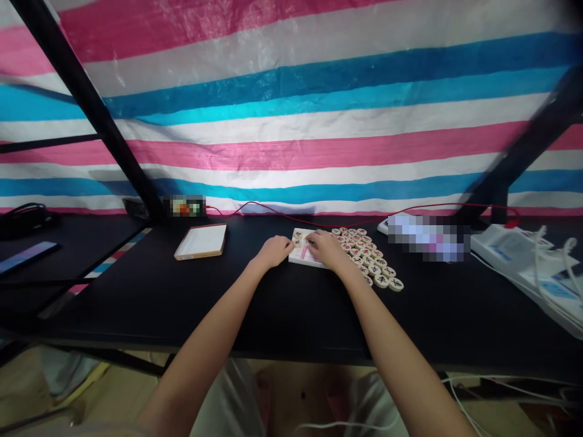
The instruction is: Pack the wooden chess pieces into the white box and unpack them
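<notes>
1. Tray (pixel 300 262), white, shallow, pink markings inside: on the black tabletop (pixel 291 315), between both hands, about mid-table.
2. Round pieces (pixel 298 233) with dark characters sit in the tray's left part; exact count hidden by fingers.
3. Left hand (pixel 277 250): fingers curled, tips at the tray's left side, next to the pieces. Can't tell if it grips anything.
4. Right hand (pixel 324 246): over the tray's right part, fingers bent down into it. Can't tell whether a piece is pinched; fingertips partly hidden.
5. Loose discs (pixel 374 269): just right of the right hand, close-packed in slanting rows, flat, characters up. Red characters toward the back, black nearer the table's front edge.
6. Shallow box (pixel 200 241): left of the left hand, well apart from it, white inside, tan sides, open side up.
7. Behind: red cable (pixel 291 217) along the table's back, striped sheet (pixel 291 149) behind it.
8. Far right: white power strip (pixel 523 258), white cords on it.
</notes>
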Action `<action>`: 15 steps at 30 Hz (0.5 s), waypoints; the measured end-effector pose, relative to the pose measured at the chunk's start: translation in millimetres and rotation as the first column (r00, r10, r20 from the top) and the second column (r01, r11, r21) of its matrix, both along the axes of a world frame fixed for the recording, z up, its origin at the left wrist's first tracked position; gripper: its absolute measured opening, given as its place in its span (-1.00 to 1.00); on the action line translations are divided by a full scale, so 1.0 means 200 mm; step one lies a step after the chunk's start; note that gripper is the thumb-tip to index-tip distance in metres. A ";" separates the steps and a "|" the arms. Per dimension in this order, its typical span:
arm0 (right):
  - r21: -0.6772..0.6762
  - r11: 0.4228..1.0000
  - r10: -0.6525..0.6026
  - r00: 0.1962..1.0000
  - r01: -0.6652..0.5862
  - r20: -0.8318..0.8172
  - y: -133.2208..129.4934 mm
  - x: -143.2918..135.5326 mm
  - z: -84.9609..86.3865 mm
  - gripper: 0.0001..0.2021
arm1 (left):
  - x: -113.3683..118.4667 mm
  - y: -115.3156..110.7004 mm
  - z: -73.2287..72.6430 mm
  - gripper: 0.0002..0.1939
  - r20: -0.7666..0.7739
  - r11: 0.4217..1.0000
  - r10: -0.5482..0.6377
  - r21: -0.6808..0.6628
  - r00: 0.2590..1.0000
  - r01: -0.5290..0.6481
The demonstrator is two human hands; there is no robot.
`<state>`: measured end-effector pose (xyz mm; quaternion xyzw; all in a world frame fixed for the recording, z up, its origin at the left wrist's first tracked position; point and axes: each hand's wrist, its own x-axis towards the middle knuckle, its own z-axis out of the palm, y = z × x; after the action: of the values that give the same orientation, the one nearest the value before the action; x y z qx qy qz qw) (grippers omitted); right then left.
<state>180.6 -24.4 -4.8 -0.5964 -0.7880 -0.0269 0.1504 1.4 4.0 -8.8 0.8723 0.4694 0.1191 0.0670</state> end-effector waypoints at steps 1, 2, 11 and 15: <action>0.011 1.000 0.006 1.000 -0.006 -0.017 0.00 0.00 0.01 -0.76 | 0.00 0.00 0.00 -0.57 -0.002 1.000 -0.003 0.001 1.000 0.003; 0.032 0.999 0.009 0.999 -0.008 -0.037 -0.01 0.00 0.01 -0.77 | 0.00 0.00 0.00 -0.57 -0.004 1.000 -0.006 0.001 1.000 0.006; 0.338 0.941 0.153 0.894 -0.002 -0.421 -0.21 0.07 0.09 -0.79 | 0.00 0.00 0.00 -0.56 -0.013 1.000 -0.011 0.004 1.000 0.011; 0.305 0.952 0.137 0.881 0.009 -0.453 -0.22 0.16 0.03 -0.80 | 0.00 0.00 0.01 -0.57 -0.009 1.000 0.003 -0.010 1.000 -0.003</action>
<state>212.0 -67.4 0.6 -0.5289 -0.7343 0.0046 0.4255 1.0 3.4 -7.6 0.8718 0.4716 0.1129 0.0693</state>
